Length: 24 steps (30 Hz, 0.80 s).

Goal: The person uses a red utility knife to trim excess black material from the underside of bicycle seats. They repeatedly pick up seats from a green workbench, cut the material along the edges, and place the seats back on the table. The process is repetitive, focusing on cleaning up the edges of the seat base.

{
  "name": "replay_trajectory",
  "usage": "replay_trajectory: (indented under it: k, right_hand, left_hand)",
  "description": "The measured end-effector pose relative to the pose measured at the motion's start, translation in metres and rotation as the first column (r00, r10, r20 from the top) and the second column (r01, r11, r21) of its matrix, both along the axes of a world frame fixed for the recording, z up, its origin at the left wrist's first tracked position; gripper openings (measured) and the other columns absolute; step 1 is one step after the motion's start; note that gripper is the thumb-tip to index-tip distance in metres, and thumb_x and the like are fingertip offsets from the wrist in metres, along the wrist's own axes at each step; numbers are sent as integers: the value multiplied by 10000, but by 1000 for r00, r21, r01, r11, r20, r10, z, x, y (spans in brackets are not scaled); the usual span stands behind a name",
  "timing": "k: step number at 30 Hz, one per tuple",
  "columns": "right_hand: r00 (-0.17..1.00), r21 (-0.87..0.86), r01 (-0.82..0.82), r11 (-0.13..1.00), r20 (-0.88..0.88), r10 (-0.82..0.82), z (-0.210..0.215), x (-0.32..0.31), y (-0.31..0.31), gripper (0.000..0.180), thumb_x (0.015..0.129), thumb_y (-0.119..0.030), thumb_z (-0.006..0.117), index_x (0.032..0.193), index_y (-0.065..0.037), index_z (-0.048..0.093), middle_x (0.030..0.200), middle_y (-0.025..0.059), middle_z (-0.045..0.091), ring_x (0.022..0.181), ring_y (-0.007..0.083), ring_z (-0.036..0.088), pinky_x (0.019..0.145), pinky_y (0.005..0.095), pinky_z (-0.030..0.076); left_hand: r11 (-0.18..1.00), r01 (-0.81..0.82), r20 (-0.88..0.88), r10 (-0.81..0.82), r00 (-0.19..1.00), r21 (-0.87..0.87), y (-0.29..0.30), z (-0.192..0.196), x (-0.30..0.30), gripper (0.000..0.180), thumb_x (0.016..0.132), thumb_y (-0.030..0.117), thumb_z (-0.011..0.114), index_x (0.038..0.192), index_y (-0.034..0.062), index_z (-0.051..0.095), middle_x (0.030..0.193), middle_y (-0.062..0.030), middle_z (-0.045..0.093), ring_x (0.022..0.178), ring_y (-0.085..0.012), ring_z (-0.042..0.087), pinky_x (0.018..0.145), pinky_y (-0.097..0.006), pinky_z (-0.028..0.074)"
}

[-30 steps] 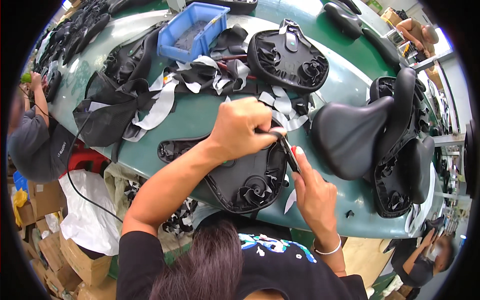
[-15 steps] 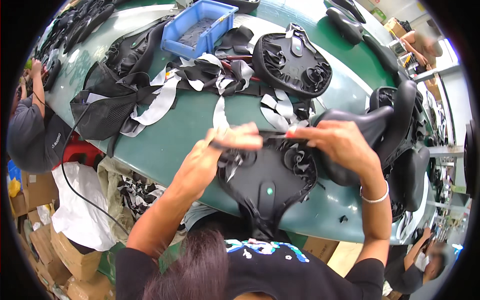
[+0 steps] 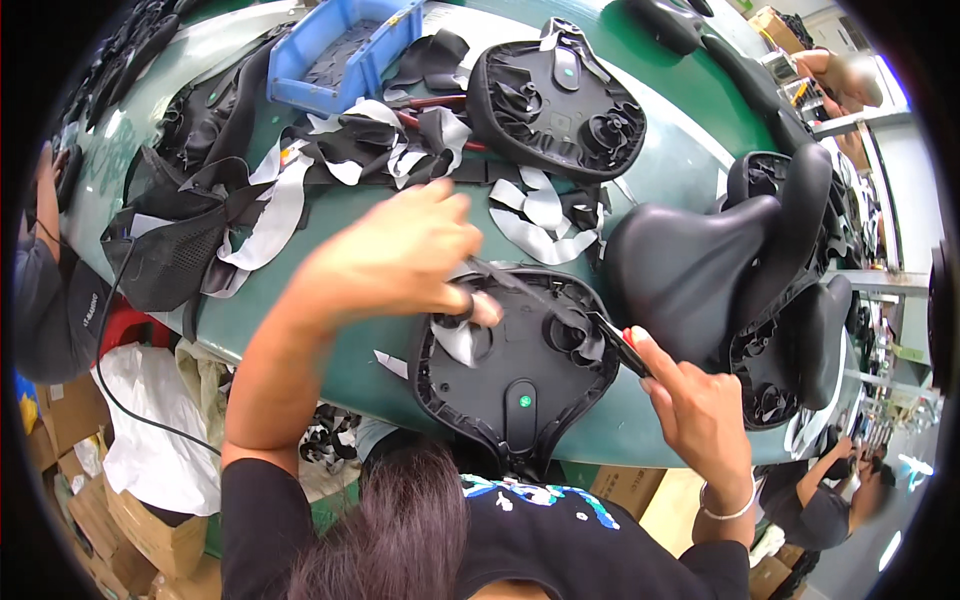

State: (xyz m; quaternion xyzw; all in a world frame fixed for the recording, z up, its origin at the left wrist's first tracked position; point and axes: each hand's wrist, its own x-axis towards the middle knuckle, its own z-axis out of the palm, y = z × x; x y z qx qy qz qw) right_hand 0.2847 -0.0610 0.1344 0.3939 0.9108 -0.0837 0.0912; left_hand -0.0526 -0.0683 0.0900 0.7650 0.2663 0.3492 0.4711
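Observation:
An upside-down black bicycle saddle (image 3: 470, 385) lies in front of me at the table's near edge, its hollow underside up. My left hand (image 3: 405, 255), blurred by motion, is raised over its far left edge with the fingers closed on a dark strip of cover material (image 3: 530, 290). The strip stretches slantwise across the saddle toward its right side. In my right hand (image 3: 695, 405) is a slim dark cutting tool with a red part (image 3: 622, 345), its tip at the saddle's right rim near the strip's end. Its exact kind is unclear.
Beyond lies another upturned saddle (image 3: 560, 100), with black and grey cover scraps (image 3: 390, 145) and a blue bin (image 3: 345, 55) to its left. Finished-looking saddles (image 3: 690, 270) crowd the right. A black mesh bag (image 3: 165, 240) hangs at the left edge. Other people work nearby.
My left hand has lifted up and left with the strip, now pulled away from the saddle. My right hand has moved down to the right rim. A pale scrap now shows left of the saddle.

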Motion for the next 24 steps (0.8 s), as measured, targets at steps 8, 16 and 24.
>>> replay_trajectory:
  k: [8, 16, 24]
  right_hand:
    - [992, 15, 111, 994, -65, -110, -19, 25, -30, 464, 810, -122, 657, 1265, -114, 568, 645, 102, 588, 512, 289, 553, 491, 385, 396]
    - [528, -664, 438, 605, -355, -772, -40, 29, -81, 495, 864, -84, 640, 1340, -67, 502, 839, 83, 692, 498, 124, 575, 491, 275, 457]
    - [329, -327, 446, 833, -806, -492, -35, 12, -7, 257, 862, -65, 628, 1104, 0, 576, 673, -7, 547, 528, 52, 499, 480, 212, 399]
  left_hand:
    - [770, -214, 358, 499, 789, -602, 49, -4, 99, 221, 948, 212, 514, 900, 1, 557, 715, -30, 545, 569, -125, 546, 533, -247, 450]
    - [388, -887, 267, 853, 449, 250, 14, 0, 68, 113, 861, 169, 586, 882, 59, 597, 785, -51, 601, 630, -189, 565, 582, -298, 448]
    - [843, -450, -452, 293, 843, -293, 1, -52, 33, 369, 833, 340, 712, 1002, 15, 664, 858, -77, 671, 811, -131, 610, 713, -303, 486]
